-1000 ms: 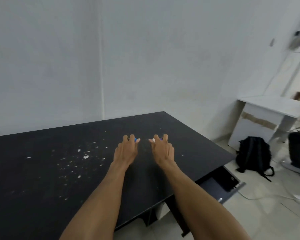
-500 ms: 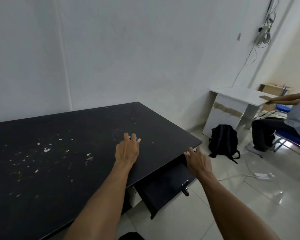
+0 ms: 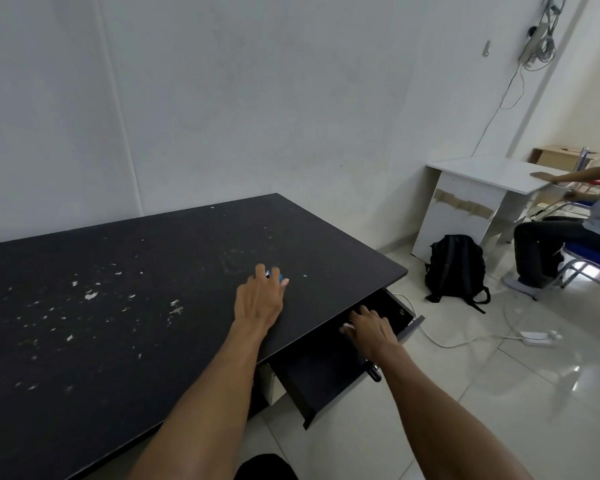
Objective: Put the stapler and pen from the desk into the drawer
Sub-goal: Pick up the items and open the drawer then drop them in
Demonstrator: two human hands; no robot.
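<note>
My left hand (image 3: pixel 258 301) lies palm down on the black desk (image 3: pixel 118 341) near its right end. Its fingers curl over a small blue item (image 3: pixel 278 277) with a metal glint, probably the stapler, mostly hidden under the fingers. Below the desk's right front edge the black drawer (image 3: pixel 309 393) is pulled out. My right hand (image 3: pixel 371 329) reaches down inside the drawer, palm down and fingers loosely bent. A pale tip shows at its thumb side. No pen is plainly visible, and whatever is under this hand is hidden.
White paint flecks (image 3: pixel 90 294) dot the desk's left half. A key (image 3: pixel 374 372) hangs from the drawer front. On the tiled floor to the right are a black backpack (image 3: pixel 454 268), a white power strip (image 3: pixel 537 336) with cables, a small white desk (image 3: pixel 482 174) and a seated person (image 3: pixel 568 237).
My right hand left the desktop, swung right and went down into the open drawer. My left hand stayed on the blue item. The view turned right and down.
</note>
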